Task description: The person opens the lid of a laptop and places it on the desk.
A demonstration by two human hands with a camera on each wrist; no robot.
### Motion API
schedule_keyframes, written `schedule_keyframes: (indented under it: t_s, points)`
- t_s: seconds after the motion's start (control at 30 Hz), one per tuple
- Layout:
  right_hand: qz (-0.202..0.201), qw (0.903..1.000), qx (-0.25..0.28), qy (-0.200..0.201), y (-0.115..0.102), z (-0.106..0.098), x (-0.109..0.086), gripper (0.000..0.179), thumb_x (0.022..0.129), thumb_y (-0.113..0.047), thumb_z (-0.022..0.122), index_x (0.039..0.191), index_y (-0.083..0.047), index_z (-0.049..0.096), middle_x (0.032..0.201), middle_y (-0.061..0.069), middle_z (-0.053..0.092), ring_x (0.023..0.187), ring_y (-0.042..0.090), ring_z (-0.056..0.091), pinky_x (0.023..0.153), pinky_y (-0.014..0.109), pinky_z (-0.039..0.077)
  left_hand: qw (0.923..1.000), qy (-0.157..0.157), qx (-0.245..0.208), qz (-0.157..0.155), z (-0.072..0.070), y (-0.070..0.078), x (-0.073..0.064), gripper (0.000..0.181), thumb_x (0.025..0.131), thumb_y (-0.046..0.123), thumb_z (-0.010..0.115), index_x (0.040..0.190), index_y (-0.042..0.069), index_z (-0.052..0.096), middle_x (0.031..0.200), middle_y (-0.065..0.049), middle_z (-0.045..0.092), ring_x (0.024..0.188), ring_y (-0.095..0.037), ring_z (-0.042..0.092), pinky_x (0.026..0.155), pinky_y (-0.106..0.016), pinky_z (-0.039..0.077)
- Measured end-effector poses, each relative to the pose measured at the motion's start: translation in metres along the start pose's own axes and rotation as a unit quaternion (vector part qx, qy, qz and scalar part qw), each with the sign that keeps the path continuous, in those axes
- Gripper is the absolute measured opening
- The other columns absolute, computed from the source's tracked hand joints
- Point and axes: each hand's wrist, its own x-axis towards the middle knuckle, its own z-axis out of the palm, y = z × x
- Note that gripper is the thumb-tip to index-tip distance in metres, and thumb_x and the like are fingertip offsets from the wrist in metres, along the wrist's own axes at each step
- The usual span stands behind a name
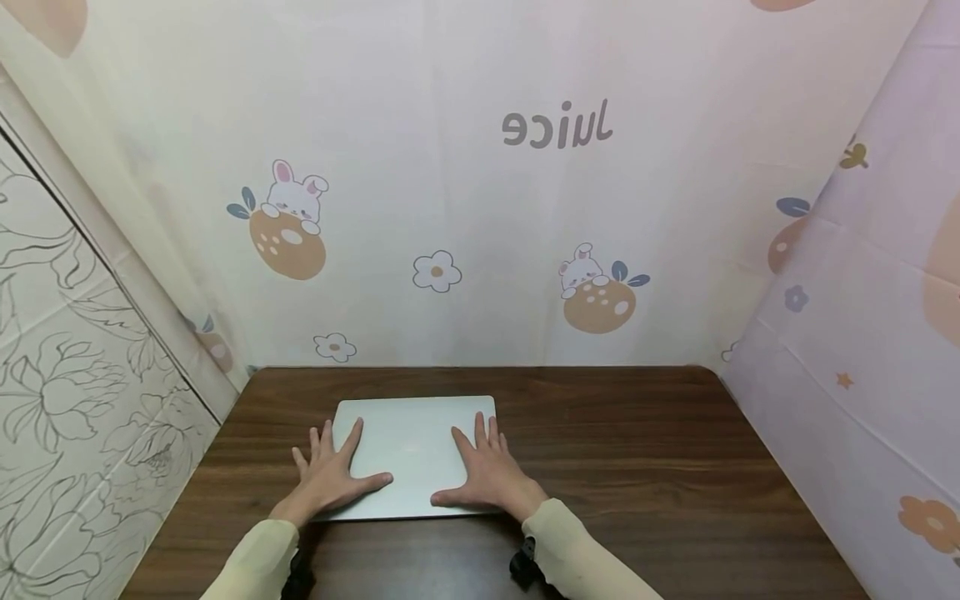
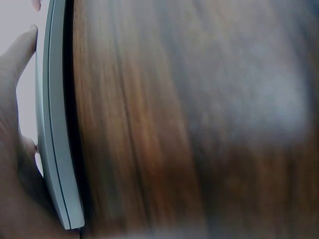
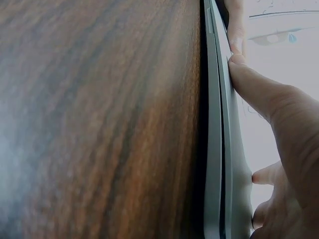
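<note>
1. Left hand (image 1: 327,478): fingers spread, clasping nothing, over the left edge of the laptop (image 1: 408,458);
2. it lies closed on the table (image 1: 645,475) between both hands; uneven pressure might skew it;
3. Right hand (image 1: 489,477): fingers spread, unclenched, at its right edge; pressing hard could mark it.

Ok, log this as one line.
left grip: spread across laptop's left edge; right grip: spread across its right edge; laptop: closed, on table
</note>
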Motion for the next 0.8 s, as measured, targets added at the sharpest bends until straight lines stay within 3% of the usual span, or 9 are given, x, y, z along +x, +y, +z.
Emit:
schedule_keyframes:
  t_s: [0.23,0.57,0.8]
  points:
    - [0.001,1.0000,0.001,-0.001,0.004,-0.001,-0.003,0.122,0.072,-0.085,0.069,0.164,-0.017,0.029,0.169,0.031,0.003,0.155,0.055,0.001,0.123,0.067,0.020,1.0000,0.007,-0.001,0.006,0.002,0.005,0.000,0.120,0.077,0.083,0.064,0.166,0.017,0.018,0.165,-0.040,-0.003,0.149,-0.066,-0.010,0.106,-0.086,-0.012]
    - [0.006,0.9999,0.009,-0.009,0.007,-0.005,-0.006,0.120,0.073,-0.083,0.070,0.164,-0.017,0.029,0.170,0.029,0.002,0.156,0.053,0.000,0.123,0.066,0.020,1.0000,0.003,0.005,-0.003,0.005,0.013,0.001,0.122,0.076,0.086,0.062,0.166,0.018,0.019,0.165,-0.040,-0.004,0.149,-0.065,-0.012,0.102,-0.085,-0.021]
    - [0.006,0.9998,0.013,-0.010,0.010,-0.006,-0.010,0.120,0.073,-0.083,0.070,0.164,-0.016,0.030,0.170,0.030,0.002,0.156,0.053,0.000,0.123,0.066,0.020,0.9999,0.012,0.006,0.004,0.008,0.016,0.001,0.122,0.075,0.086,0.064,0.166,0.016,0.021,0.165,-0.040,0.000,0.150,-0.064,-0.007,0.102,-0.087,-0.018]
